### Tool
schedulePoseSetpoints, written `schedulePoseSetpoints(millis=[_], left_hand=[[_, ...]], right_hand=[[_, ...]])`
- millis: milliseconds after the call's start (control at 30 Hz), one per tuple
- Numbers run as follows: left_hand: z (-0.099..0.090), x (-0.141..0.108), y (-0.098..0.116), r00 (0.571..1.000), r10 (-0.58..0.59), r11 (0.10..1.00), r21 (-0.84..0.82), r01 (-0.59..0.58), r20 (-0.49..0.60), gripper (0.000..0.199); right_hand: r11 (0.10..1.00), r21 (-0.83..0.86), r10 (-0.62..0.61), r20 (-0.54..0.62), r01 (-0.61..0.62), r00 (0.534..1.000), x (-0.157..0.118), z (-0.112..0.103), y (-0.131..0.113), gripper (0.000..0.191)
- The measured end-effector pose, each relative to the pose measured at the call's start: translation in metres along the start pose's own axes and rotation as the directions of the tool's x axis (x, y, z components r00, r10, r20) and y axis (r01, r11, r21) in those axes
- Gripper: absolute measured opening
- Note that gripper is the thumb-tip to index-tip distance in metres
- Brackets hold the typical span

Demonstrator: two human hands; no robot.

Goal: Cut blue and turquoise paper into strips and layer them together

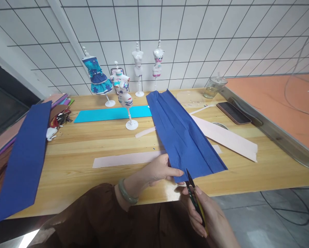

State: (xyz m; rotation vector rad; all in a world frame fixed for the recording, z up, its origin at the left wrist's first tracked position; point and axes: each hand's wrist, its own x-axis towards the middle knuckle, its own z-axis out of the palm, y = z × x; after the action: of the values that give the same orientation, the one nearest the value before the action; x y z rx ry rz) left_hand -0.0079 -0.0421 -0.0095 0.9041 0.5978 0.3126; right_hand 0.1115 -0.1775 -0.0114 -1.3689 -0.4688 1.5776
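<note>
A wide sheet of dark blue crepe paper (pixel 180 131) lies creased across the table, its near edge raised at the table's front. My left hand (pixel 163 172) pinches that edge near its left corner, thumb on top and fingers underneath. In my right hand (pixel 204 210) is a pair of thread snips (pixel 195 199) with dark blades and a yellow-edged handle. The blades straddle the sheet's near edge, just right of my left thumb. Pale pink strips (pixel 128 159) lie partly under the blue sheet, and a wider pale pink piece (pixel 229 137) extends to its right.
Several small white dress forms stand behind, one wearing a blue ruffled dress (pixel 97 75). A turquoise strip (pixel 100 114) lies near them. Another dark blue piece (pixel 25 158) covers a stack at left. A phone (pixel 233 112) and a lidded glass cup (pixel 213 88) are at right.
</note>
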Motion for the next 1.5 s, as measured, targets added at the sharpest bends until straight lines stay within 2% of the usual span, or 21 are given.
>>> schedulePoseSetpoints(millis=[667, 1033, 1267, 1400, 1500], left_hand=[[0.002, -0.001, 0.001, 0.999, 0.027, 0.999, -0.025, -0.027, -0.020, 0.048], [-0.003, 0.002, -0.005, 0.997, 0.076, 0.997, 0.017, -0.076, 0.002, 0.034], [0.000, 0.000, -0.001, 0.981, 0.142, 0.990, -0.025, -0.140, 0.129, 0.031], [-0.001, 0.001, -0.002, 0.981, 0.178, 0.984, -0.013, -0.177, 0.079, 0.033], [-0.001, 0.001, -0.002, 0.979, 0.187, 0.982, -0.002, -0.188, 0.085, 0.033]], right_hand=[[0.999, -0.032, -0.037, -0.020, 0.037, 0.999, 0.000, 0.005, -0.003, 0.041], [0.999, 0.027, -0.044, 0.027, 0.043, 0.999, 0.005, 0.003, -0.001, 0.041], [0.993, -0.077, -0.093, -0.003, 0.093, 0.996, 0.009, 0.007, -0.007, 0.041], [0.983, -0.137, -0.129, -0.012, 0.127, 0.992, 0.011, 0.007, -0.007, 0.040], [0.979, -0.151, -0.139, -0.016, 0.135, 0.990, 0.012, 0.007, -0.008, 0.040]])
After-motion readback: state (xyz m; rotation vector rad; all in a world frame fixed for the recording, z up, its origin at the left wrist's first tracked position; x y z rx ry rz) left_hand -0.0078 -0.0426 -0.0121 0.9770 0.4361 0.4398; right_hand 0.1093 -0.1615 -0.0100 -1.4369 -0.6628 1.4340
